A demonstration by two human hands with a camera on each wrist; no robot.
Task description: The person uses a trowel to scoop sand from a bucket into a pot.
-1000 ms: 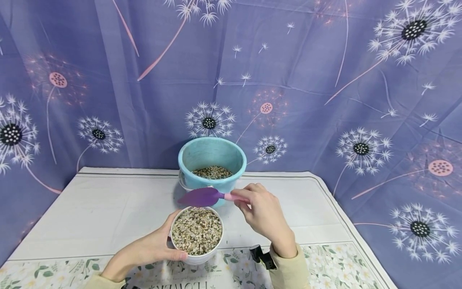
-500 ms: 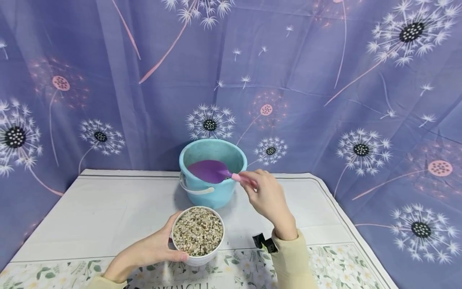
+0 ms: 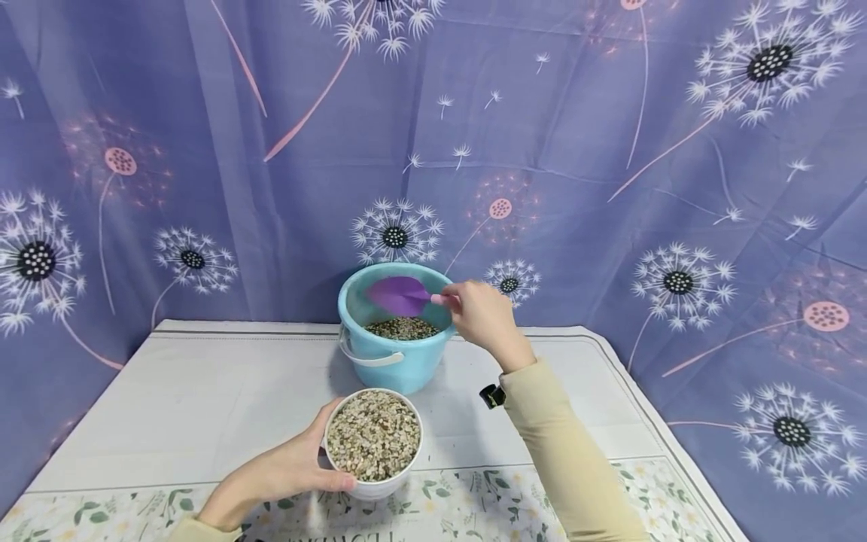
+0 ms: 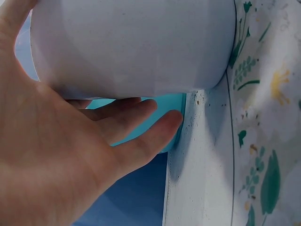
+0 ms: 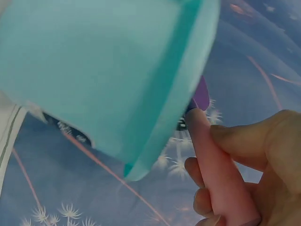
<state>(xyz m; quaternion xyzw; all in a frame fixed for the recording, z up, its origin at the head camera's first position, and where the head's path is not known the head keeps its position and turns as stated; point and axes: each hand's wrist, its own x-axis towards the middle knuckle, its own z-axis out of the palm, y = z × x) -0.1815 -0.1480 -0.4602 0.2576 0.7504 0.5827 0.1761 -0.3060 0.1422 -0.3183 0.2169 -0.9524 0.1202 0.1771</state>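
My left hand (image 3: 287, 468) holds a white pot (image 3: 371, 491) at its left side, with the thumb on the near wall. Pale, coarse gravel (image 3: 374, 435) fills it to near the rim. In the left wrist view the other fingers (image 4: 150, 136) reach round the pot's far side. My right hand (image 3: 482, 316) grips the pink handle (image 5: 218, 174) of a trowel, fingers curled round it. Its purple blade (image 3: 400, 296) lies over the opening of the light-blue bucket (image 3: 416, 369). More gravel (image 3: 403, 328) covers the bucket's bottom, below the blade.
The bucket's white carry handle (image 3: 375, 360) hangs down its front. A white table (image 3: 223, 391) carries a floral cloth strip (image 3: 129, 506) along the near side. Behind it hangs a purple dandelion-print curtain (image 3: 305, 226).
My right hand has moved the trowel away from above the pot, forward and up over the bucket. The left hand and the pot stay nearly where they were.
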